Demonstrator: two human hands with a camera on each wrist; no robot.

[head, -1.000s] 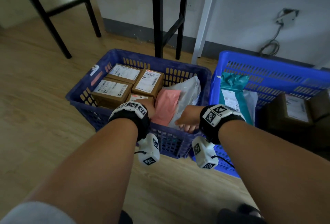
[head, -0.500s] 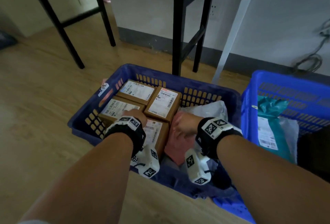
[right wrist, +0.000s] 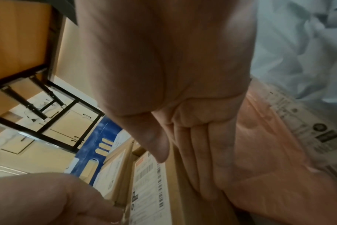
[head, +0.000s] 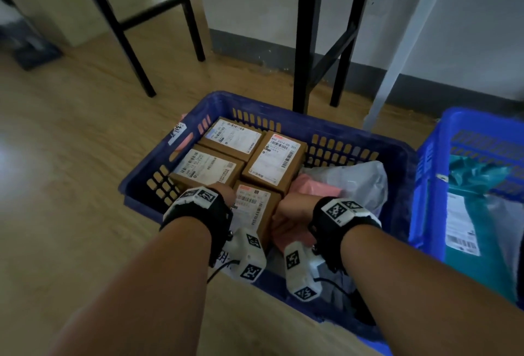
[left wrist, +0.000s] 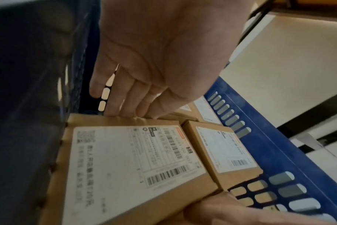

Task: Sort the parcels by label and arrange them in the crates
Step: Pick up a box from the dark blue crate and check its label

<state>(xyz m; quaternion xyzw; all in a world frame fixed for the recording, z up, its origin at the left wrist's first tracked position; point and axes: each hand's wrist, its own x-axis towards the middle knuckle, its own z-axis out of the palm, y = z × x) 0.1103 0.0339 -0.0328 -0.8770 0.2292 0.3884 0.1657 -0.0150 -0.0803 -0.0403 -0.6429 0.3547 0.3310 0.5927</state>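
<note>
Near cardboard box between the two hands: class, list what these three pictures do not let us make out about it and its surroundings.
- Near cardboard box: head view, its near end is hidden by the wrist cameras.
- Its label print: left wrist view, too blurred to read.
- Left hand: fingertips hidden behind the box's far edge.
- Pink mailer: right wrist view, the right hand covers much of it.
- Bright blue crate: cut off by the right edge.
</note>
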